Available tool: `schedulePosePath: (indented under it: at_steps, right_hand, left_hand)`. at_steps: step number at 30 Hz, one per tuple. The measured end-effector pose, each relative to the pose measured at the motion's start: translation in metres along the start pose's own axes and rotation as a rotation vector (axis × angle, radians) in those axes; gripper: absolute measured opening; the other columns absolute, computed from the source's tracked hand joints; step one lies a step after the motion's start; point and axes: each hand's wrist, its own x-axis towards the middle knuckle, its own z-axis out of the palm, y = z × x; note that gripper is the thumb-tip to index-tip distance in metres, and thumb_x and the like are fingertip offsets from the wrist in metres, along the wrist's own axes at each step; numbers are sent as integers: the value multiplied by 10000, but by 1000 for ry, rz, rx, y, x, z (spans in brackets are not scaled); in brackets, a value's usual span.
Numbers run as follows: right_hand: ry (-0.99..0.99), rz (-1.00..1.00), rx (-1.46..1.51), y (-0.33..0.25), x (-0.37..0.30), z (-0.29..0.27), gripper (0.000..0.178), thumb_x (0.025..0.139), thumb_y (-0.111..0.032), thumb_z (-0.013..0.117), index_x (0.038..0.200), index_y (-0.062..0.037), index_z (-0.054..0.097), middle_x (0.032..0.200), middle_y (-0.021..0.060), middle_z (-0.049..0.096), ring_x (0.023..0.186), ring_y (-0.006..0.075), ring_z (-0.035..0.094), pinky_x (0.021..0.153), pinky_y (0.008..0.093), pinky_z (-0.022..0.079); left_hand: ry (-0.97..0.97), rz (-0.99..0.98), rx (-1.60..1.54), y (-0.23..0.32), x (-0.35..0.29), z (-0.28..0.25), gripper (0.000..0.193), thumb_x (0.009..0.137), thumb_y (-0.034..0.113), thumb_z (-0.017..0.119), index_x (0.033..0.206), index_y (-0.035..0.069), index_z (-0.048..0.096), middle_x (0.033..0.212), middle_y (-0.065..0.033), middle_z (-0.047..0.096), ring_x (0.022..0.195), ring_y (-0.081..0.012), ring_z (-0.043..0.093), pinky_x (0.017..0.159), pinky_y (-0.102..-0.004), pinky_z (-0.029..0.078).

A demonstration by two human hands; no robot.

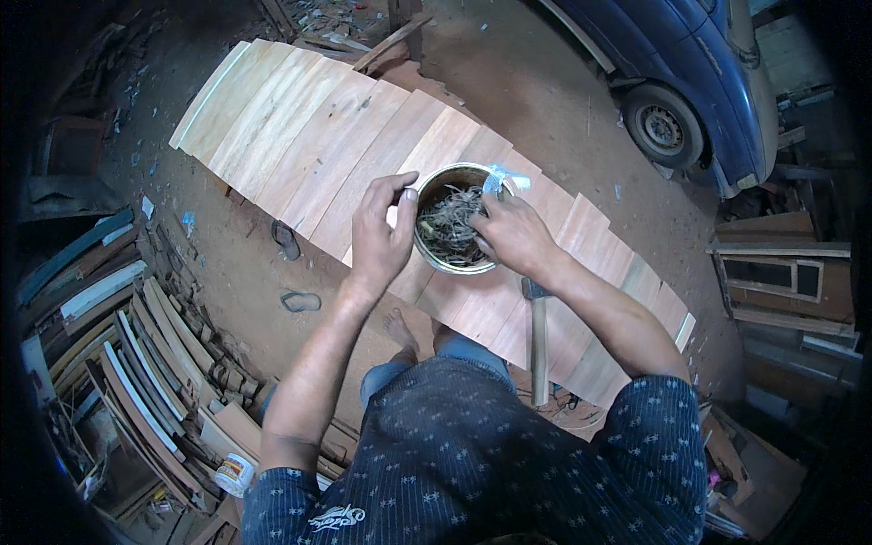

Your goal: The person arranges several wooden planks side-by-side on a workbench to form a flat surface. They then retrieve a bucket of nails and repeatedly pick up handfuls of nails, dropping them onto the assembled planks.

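A round bucket (427, 256) with a pale rim stands on a row of wooden planks (341, 136). Inside it lies a tangle of thin grey nails (451, 222), and a strip of clear plastic hangs over its far right rim. My right hand (520, 234) reaches over that rim with its fingers bent down among the nails; what they grip is hidden. Beside the left rim, my left hand (381, 232) is held with thumb and forefinger apart, and nothing shows in it. A hammer (540, 350) rests on the planks below my right forearm, its handle toward me.
Curved wood offcuts (145, 381) are piled at the left, with a white tub (234, 474) near them. Two sandals (300, 301) lie on the dirt floor. A blue car (690, 91) stands at the far right, above wooden frames (786, 272) stacked along that side.
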Motion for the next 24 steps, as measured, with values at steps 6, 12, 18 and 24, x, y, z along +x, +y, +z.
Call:
schedulePosePath:
  at_steps: [6, 12, 18, 24]
  right_hand:
    - [246, 72, 125, -37, -71, -24, 285, 778, -174, 758, 1038, -88, 678, 1084, 124, 588, 897, 316, 642, 801, 433, 478]
    - [393, 266, 195, -65, -129, -8, 365, 737, -158, 815, 1075, -100, 691, 1094, 100, 607, 893, 295, 591, 737, 402, 447]
    - [838, 487, 370, -69, -132, 78, 295, 738, -88, 858, 996, -64, 717, 1073, 149, 633, 902, 334, 618, 725, 421, 503]
    - [1020, 591, 565, -66, -113, 46, 286, 769, 28, 830, 1022, -4, 702, 1106, 141, 638, 998, 281, 631, 846, 393, 517]
  left_hand:
    - [-438, -127, -124, -14, 49, 46, 249, 1019, 82, 555, 1232, -3, 653, 1103, -147, 720, 1000, -193, 706, 906, -332, 554]
    - [-306, 217, 473, -13, 90, 128, 345, 943, 235, 684, 1206, 12, 687, 1103, -193, 727, 1002, -389, 691, 937, -422, 535]
    - [-1154, -150, 473, -6, 155, 151, 470, 875, 391, 779, 1156, 18, 735, 1087, -186, 743, 1010, -324, 701, 928, -409, 521]
    - [-648, -60, 116, 27, 142, 92, 405, 919, 339, 761, 1137, 0, 732, 1095, -163, 742, 999, -231, 705, 896, -370, 538]
